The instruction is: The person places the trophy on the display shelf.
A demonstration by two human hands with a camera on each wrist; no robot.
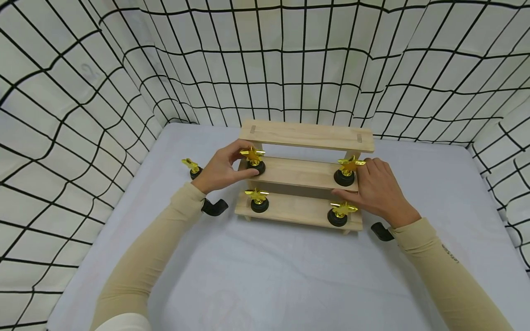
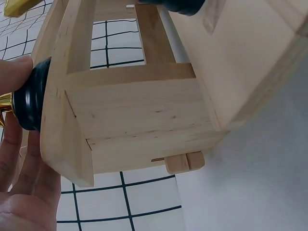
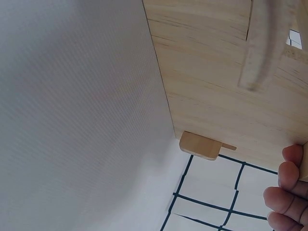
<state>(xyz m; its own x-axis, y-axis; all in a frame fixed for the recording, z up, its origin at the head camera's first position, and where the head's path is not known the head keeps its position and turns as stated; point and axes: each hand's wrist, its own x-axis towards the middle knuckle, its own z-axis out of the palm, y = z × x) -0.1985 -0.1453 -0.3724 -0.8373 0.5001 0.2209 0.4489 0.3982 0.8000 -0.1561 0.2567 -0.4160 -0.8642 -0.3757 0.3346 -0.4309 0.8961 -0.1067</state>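
A three-tier light wooden shelf (image 1: 298, 171) stands on the white surface. My left hand (image 1: 221, 168) is at the left end of its middle tier, pinching the black base of a gold trophy (image 1: 253, 158). In the left wrist view that black base (image 2: 32, 98) is right against the board, thumb on one side and fingers on the other. My right hand (image 1: 378, 188) grips the right end of the middle tier, thumb along the front edge, beside another gold trophy (image 1: 345, 172). Below, the bottom tier bears a left trophy (image 1: 258, 202) and a right trophy (image 1: 338, 215).
Left of the shelf, one more gold trophy (image 1: 192, 169) stands on the white tabletop (image 1: 265, 276). The shelf's top board (image 1: 306, 133) bears nothing. Black wire grid panels (image 1: 281, 69) backed in white enclose the back and sides. A black piece (image 1: 215, 208) shows at the left wrist.
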